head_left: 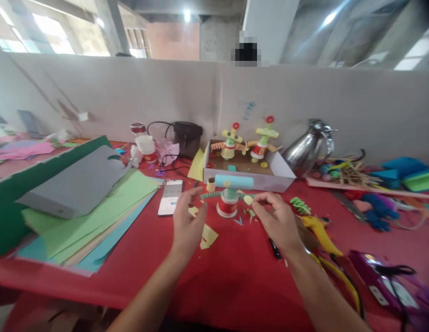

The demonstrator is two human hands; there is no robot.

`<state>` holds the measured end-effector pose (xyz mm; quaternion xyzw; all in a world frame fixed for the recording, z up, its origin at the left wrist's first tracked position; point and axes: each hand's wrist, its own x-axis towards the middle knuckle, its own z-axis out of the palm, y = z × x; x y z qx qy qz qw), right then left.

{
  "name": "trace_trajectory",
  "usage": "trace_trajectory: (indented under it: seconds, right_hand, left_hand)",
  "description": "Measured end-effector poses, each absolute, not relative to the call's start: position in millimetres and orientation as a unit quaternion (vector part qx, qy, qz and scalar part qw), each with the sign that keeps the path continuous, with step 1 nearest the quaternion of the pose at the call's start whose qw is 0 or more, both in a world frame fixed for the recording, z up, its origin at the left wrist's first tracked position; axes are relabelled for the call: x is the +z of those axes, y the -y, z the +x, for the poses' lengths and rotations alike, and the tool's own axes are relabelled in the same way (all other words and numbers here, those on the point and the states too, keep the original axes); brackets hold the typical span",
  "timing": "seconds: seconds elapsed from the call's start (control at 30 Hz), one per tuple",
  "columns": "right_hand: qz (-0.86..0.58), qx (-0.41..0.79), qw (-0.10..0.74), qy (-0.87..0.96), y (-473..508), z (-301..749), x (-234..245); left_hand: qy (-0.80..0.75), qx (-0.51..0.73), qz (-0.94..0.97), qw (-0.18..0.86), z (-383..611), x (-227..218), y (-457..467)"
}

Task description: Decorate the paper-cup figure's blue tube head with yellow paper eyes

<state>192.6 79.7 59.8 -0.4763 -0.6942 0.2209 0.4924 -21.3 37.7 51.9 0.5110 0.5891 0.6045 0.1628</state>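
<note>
A paper-cup figure [227, 206] stands upright in front of me, with a red-banded cup body, a green neck and green folded-paper arms. Across its top lies a light blue paper tube [242, 180] bearing a small yellow disc [227, 183]. My right hand [275, 216] pinches a pale yellow paper disc [248, 200] beside the figure's right-side arm. My left hand [190, 214] is at the other arm, thumb and fingers apart; whether it touches that arm I cannot tell. Yellow paper scraps [209, 236] and green clippings [251, 213] lie around the base.
Two similar figures stand in a white box [249, 180] behind. A phone [170, 198] and stacked coloured paper [97, 221] lie left. On the right are a yellow glue gun [321, 233], a black pen-like object [275, 249], a purple device [384, 276] and a metal jug [306, 147].
</note>
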Motion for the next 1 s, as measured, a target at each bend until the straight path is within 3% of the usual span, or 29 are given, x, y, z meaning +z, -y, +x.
trace_trajectory:
  seconds: [0.3,1.0]
  right_hand:
    - [-0.486,0.176,0.494,0.700,-106,180,69]
    - [-0.510,0.117,0.511,0.682,-121,169,64]
  left_hand:
    - [-0.511,0.654,0.428,0.358,-32,58,-96]
    - [-0.450,0.622,0.514,0.383,-8,59,-107]
